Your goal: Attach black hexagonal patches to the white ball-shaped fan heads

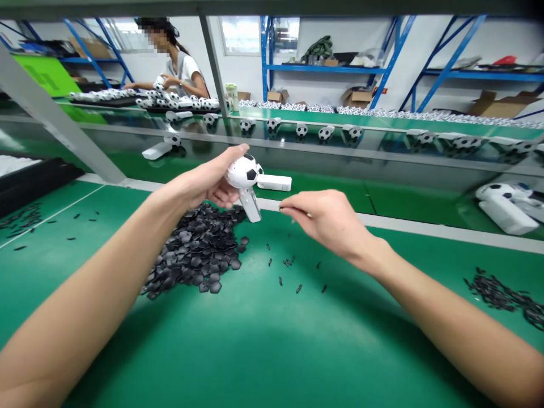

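My left hand (208, 184) is closed round a white soccer-ball-headed device (243, 171) with black patches, its pale handle slanting down. The palm hides part of the ball. To its right, my right hand (329, 218) is raised over the table with thumb and forefinger pinched. A tiny dark bit shows at those fingertips, too small to name. Below my left hand lies a heap of black pentagon pieces (198, 249). Several small narrow black parts (299, 289) are scattered under my right hand. A similar white device (275, 182) rests on the green belt behind.
More small black parts (501, 292) form a pile at the right. Soccer-ball devices (508, 207) lie on the belt, with a row of balls (301, 131) farther back. A grey post (63, 113) stands at the left. Across the line, a person (187, 73) handles a ball.
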{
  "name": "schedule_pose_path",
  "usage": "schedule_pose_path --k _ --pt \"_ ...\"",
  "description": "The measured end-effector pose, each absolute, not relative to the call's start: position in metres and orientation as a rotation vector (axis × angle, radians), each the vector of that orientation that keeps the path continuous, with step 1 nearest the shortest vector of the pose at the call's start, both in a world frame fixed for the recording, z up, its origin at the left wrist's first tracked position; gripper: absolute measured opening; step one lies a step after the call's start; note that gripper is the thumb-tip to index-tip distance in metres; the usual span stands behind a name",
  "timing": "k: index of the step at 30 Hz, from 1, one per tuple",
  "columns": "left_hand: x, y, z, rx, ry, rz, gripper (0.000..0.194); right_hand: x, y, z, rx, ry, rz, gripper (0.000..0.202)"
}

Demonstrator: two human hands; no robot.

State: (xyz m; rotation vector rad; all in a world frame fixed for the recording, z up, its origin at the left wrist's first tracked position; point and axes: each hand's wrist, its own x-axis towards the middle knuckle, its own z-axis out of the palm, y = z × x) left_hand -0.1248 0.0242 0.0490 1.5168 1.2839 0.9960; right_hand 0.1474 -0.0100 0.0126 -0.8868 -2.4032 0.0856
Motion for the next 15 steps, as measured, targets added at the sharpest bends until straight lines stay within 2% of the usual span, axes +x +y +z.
schedule_pose_path --k 4,12,15 --pt "-0.11 0.01 0.06 1.302 1.307 0.789 0.054 0.15 -0.013 0.018 -0.778 -2.175 0.09 0.015" --pt "-0.089 0.004 0.06 1.045 0.889 1.231 0.032 0.15 -0.017 0.022 -0.804 -2.046 0.314 0.008" --pt "-0.09 0.01 0.052 0.986 0.803 1.395 0.038 0.149 -0.018 0.023 -0.806 -2.019 0.373 0.008"
